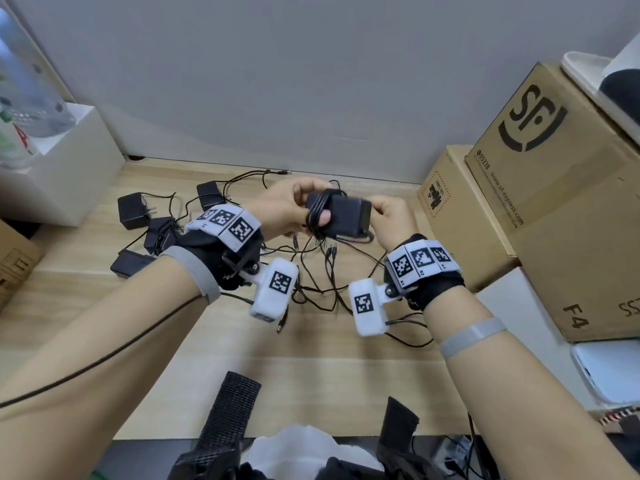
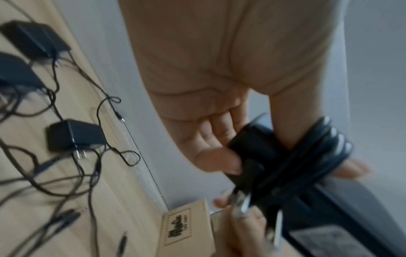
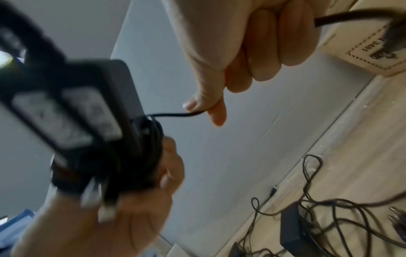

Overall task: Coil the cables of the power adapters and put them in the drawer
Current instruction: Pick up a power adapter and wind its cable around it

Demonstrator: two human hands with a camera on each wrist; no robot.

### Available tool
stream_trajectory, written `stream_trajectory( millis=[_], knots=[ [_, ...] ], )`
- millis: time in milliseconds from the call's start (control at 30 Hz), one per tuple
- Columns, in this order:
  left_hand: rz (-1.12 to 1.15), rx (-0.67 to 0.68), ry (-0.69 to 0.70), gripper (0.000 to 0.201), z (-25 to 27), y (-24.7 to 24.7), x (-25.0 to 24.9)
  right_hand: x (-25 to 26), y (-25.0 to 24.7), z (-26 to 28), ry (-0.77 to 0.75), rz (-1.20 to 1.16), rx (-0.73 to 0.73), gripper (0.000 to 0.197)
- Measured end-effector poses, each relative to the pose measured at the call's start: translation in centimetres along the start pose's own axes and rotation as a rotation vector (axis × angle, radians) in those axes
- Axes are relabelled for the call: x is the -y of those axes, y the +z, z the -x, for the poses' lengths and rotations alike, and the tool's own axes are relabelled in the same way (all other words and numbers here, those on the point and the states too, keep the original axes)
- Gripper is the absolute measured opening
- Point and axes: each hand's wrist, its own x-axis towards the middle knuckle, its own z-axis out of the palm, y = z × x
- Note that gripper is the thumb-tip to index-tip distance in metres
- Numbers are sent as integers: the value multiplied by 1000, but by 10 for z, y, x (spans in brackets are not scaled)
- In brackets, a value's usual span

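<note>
1. The left hand grips a black power adapter in the air above the far middle of the table, its thumb pressed over the coiled cable wound round the adapter's left end; the other fingers curl behind the block.
2. The right hand is just to the right of the adapter, thumb and forefinger pinching the free end of that cable, which runs in a short line to the coil in the right wrist view; its other fingers are curled in.
3. Below both hands a tangle of loose black cables with barrel plugs lies spread on the table.
4. Toward the far left of the table, several more black adapters lie among their own uncoiled leads.
5. At the table's right edge stands a stack of cardboard boxes, the small one nearest the hands.
6. A white box sits at the far left corner.
</note>
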Motion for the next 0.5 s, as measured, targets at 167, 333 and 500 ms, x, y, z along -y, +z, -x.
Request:
stream_trajectory(
  millis=[167,333,500],
  knots=[
    [247,-201,89,46,-7,5,-7,-2,22,10,-37,146,199,28],
    [158,-354,73,39,-10,7,-5,4,33,17,-73,189,260,30],
    [25,-452,82,30,-11,6,2,9,30,19,-132,291,305,33]
  ],
)
